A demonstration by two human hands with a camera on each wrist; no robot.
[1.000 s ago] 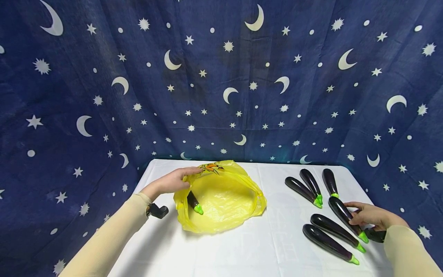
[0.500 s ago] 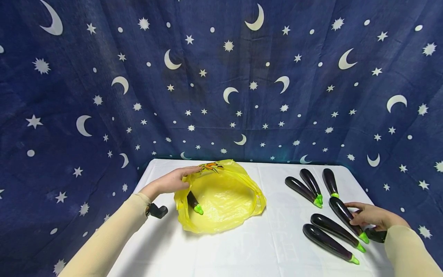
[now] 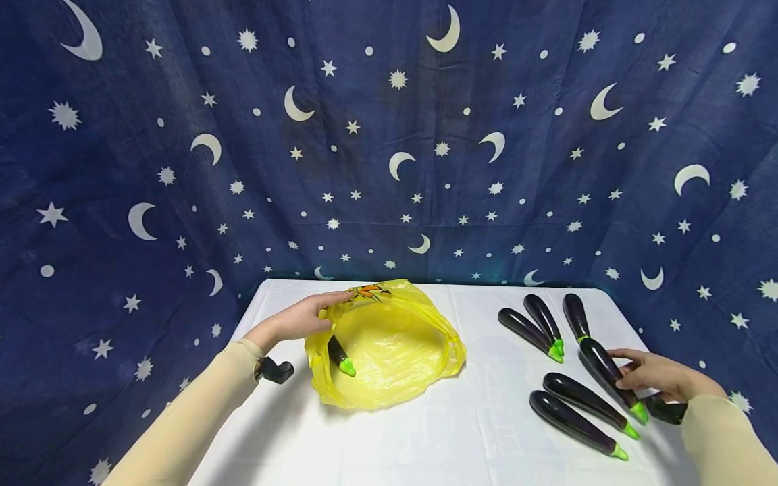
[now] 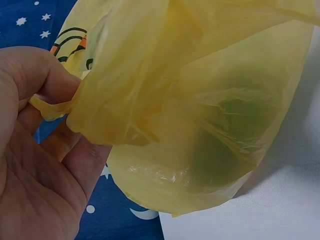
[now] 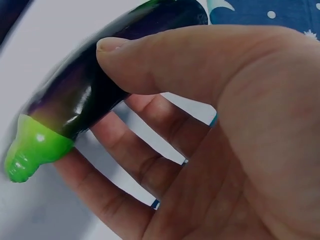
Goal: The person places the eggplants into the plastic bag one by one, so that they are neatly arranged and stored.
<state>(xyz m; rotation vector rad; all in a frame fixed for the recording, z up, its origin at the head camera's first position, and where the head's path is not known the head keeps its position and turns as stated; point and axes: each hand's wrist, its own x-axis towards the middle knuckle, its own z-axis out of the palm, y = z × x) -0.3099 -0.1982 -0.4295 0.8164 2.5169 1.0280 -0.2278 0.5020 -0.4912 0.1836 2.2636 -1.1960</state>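
Note:
My left hand [image 3: 298, 318] pinches the rim of a yellow plastic bag [image 3: 395, 361], its mouth facing me. In the left wrist view, bag film [image 4: 120, 110] is caught between thumb and fingers, and a dark shape shows through it. Inside the bag lies one eggplant [image 3: 338, 354], partly hidden by the bag's edge. At the right, my right hand [image 3: 662, 375] grips another eggplant [image 3: 602, 364] with the thumb on one side and fingers beneath. The right wrist view shows its glossy dark body [image 5: 75, 100] and green stem end [image 5: 42, 142].
Behind the held one lies an eggplant [image 3: 575, 314]. Two more eggplants [image 3: 527, 329] sit to its left, and another pair [image 3: 574, 422] lies nearer me. A white-covered table [image 3: 425, 445] bears everything, with a blue star-patterned cloth [image 3: 389, 169] behind.
The right hand and its eggplant have shifted very slightly upward in the head view. The left hand and bag have stayed put; the head view has turned a little.

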